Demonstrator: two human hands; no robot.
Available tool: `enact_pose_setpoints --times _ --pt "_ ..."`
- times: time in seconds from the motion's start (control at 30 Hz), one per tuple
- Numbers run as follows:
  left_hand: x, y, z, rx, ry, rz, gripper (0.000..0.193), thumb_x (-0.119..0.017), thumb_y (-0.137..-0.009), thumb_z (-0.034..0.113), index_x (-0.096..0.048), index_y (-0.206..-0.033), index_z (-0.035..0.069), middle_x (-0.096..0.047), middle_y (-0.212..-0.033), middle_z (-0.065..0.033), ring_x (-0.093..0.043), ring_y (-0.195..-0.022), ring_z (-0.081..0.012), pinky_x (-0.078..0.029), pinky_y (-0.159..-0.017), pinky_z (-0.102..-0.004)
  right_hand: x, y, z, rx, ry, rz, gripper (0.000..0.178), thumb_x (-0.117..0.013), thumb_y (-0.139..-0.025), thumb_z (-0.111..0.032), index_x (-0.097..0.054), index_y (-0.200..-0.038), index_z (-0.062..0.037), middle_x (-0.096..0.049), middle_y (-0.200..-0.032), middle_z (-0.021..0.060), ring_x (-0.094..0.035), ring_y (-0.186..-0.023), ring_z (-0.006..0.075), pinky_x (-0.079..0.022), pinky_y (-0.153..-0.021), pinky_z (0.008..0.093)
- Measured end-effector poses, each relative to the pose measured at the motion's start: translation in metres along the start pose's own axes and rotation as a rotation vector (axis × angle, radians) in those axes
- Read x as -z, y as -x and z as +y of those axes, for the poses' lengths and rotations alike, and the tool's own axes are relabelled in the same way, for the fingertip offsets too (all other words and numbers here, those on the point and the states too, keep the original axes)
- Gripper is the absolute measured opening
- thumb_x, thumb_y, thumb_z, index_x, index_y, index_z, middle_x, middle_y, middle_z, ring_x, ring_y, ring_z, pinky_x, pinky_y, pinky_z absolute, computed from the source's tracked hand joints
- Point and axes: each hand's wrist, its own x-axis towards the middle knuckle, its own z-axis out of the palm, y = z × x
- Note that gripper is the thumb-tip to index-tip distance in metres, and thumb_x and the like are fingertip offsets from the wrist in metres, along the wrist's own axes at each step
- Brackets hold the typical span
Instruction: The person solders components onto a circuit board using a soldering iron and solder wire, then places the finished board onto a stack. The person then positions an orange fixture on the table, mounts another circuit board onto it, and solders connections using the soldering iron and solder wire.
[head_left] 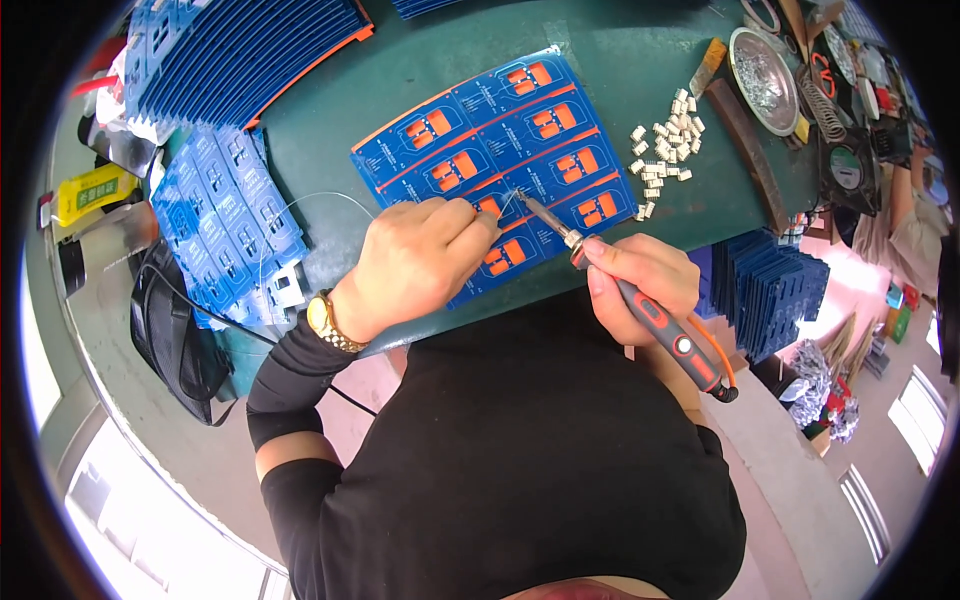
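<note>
A blue panel of joined circuit boards (515, 152) with orange-backed cutouts lies on the green work surface (440, 50) in front of me. My left hand (425, 255) is closed over the panel's lower left part, pinching a thin solder wire (325, 194) that loops in from the left. In my right hand (650, 280) is a grey and orange soldering iron (672, 338), held like a pen with its cable at the back end. The iron's tip points at the panel beside my left fingertips, close to the wire's end. Whether they touch is too small to tell.
White connectors (672, 140) lie heaped right of the panel, near a brown bar (748, 155) and a metal dish (764, 82). Blue boards stand in a row (270, 55) at upper left. More panels (225, 215) lie left, and a stack (770, 285) sits right.
</note>
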Motion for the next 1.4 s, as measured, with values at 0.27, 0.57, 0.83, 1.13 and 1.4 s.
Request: enact_pose_setpoints --times 0.27,0.57,0.83,1.13,1.4 --pt "0.0 -0.006 0.008 0.001 -0.069 -0.011 0.015 -0.069 -0.074 0.009 -0.06 -0.086 0.006 -0.045 -0.069 -0.0033 -0.054 -0.057 -0.0165 -0.043 -0.048 -0.0306 0.001 0.007 -0.005 -0.018 -0.006 0.05 0.028 -0.063 -0.075 0.009 -0.067 -0.102 0.0044 -0.066 -0.07 0.0126 -0.062 -0.056 0.0188 -0.049 -0.053 0.0255" --pt "0.003 -0.012 0.016 0.006 -0.044 -0.064 0.021 -0.074 -0.074 0.007 -0.064 -0.092 0.003 -0.051 -0.068 -0.0046 -0.056 -0.055 -0.0209 -0.044 -0.048 -0.0326 0.004 0.009 -0.003 0.02 0.003 0.094 0.032 -0.068 -0.07 0.008 -0.071 -0.1 -0.0014 -0.063 -0.066 0.0066 -0.059 -0.05 0.0148 -0.045 -0.045 0.0242" --pt "0.002 -0.012 0.017 -0.013 -0.074 -0.064 0.019 -0.072 -0.074 0.009 -0.062 -0.09 0.004 -0.048 -0.069 -0.0042 -0.055 -0.056 -0.0187 -0.044 -0.048 -0.0316 0.007 0.011 -0.007 0.011 0.014 0.101 0.032 -0.067 -0.07 0.008 -0.071 -0.101 -0.0016 -0.062 -0.064 0.0057 -0.059 -0.049 0.0149 -0.044 -0.044 0.0246" --pt "0.0 -0.013 0.022 0.002 -0.038 -0.047 0.019 -0.071 -0.072 0.008 -0.06 -0.088 0.004 -0.046 -0.07 -0.0051 -0.056 -0.06 -0.0191 -0.047 -0.051 -0.0324 0.017 0.016 -0.009 0.039 0.021 0.03 0.029 -0.062 -0.073 0.01 -0.066 -0.101 0.0044 -0.066 -0.07 0.012 -0.061 -0.053 0.018 -0.047 -0.048 0.0254" --pt "0.008 -0.006 0.037 0.121 -0.019 0.075 0.024 -0.077 -0.07 0.007 -0.067 -0.091 0.005 -0.055 -0.076 -0.0033 -0.057 -0.066 -0.02 -0.044 -0.054 -0.0315 0.028 0.027 -0.014 0.019 0.02 0.088 0.032 -0.066 -0.068 0.007 -0.071 -0.098 -0.0008 -0.067 -0.068 0.0091 -0.062 -0.052 0.0169 -0.048 -0.048 0.0246"
